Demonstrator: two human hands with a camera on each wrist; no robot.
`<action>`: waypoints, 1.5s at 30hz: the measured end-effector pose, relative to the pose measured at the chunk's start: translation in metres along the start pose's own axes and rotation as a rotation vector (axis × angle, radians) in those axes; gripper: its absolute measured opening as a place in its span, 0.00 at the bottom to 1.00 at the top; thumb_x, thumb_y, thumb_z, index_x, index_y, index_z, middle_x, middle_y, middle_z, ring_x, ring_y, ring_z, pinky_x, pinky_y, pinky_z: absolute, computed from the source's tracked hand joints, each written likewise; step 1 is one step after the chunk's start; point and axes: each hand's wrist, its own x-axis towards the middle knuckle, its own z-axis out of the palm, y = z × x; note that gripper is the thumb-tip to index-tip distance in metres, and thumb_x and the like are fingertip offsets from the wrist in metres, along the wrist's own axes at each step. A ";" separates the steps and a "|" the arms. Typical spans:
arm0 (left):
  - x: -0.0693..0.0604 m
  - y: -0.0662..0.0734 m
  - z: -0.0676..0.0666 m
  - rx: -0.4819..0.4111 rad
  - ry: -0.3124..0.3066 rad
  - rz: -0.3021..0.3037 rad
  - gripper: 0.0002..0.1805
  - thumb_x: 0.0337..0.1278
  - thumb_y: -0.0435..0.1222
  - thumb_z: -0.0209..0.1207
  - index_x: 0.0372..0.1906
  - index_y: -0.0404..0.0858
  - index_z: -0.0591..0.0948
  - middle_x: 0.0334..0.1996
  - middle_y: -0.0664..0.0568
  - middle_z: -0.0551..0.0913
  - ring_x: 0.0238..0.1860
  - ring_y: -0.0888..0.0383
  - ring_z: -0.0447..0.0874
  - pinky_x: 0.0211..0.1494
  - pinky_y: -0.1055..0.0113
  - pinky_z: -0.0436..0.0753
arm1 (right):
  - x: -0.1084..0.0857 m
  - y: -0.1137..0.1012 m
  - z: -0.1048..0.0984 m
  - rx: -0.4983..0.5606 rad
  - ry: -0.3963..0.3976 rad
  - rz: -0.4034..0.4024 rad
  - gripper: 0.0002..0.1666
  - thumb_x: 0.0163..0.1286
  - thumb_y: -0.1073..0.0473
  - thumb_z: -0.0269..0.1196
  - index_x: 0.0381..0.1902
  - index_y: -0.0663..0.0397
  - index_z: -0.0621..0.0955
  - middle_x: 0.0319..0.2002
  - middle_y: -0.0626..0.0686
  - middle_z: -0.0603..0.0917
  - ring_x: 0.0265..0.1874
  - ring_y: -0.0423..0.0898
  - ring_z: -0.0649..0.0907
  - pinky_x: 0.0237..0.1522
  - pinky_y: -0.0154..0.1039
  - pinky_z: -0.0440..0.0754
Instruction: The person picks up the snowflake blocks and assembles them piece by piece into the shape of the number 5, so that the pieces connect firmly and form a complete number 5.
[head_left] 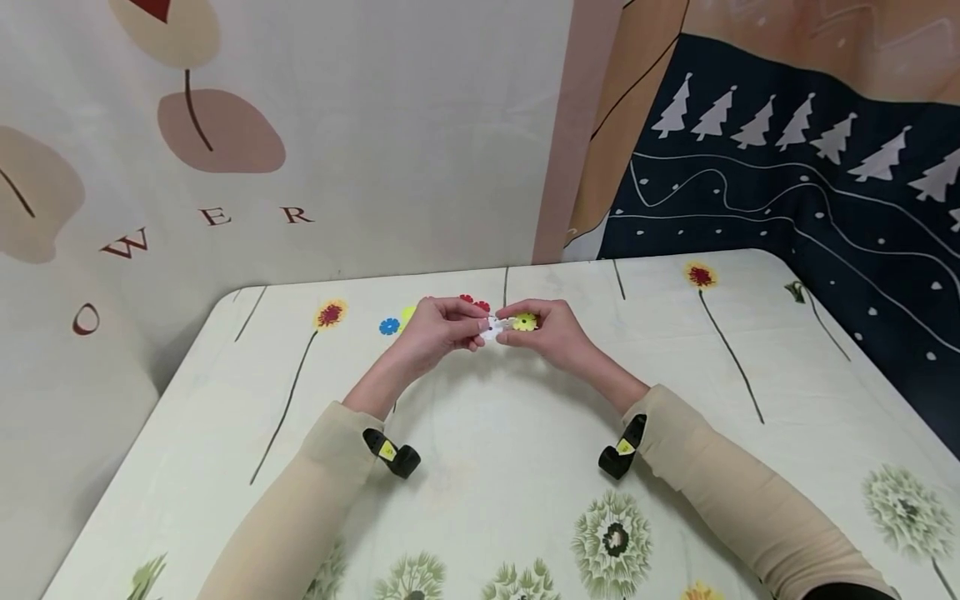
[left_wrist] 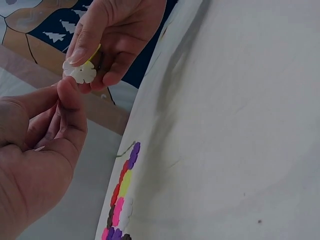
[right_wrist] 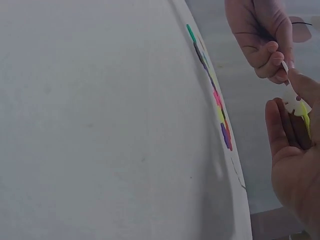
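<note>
Both hands meet in the air above the far part of the table. My left hand [head_left: 442, 329] pinches a thin white flower-shaped disc [right_wrist: 285, 66] between thumb and fingertips. My right hand [head_left: 553, 333] grips a second white notched disc [left_wrist: 82, 74] with a yellow flower-shaped disc [head_left: 524, 322] against it, set at an angle. The white pieces sit edge to edge between the fingertips; whether their slots interlock I cannot tell. Fingers cover part of each piece.
Several loose flower discs in many colours lie along the table's far edge, with a blue disc [head_left: 389, 327] left of my left hand. A flower-print cloth [head_left: 480, 467] covers the table. Behind it hangs a printed curtain [head_left: 420, 167].
</note>
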 end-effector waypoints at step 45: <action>0.006 -0.034 -0.057 0.734 0.108 0.102 0.13 0.60 0.33 0.71 0.49 0.35 0.87 0.40 0.46 0.85 0.40 0.49 0.78 0.43 0.63 0.80 | -0.006 0.000 -0.017 -0.028 0.032 0.079 0.21 0.64 0.55 0.76 0.54 0.53 0.88 0.57 0.53 0.85 0.57 0.50 0.77 0.42 0.37 0.78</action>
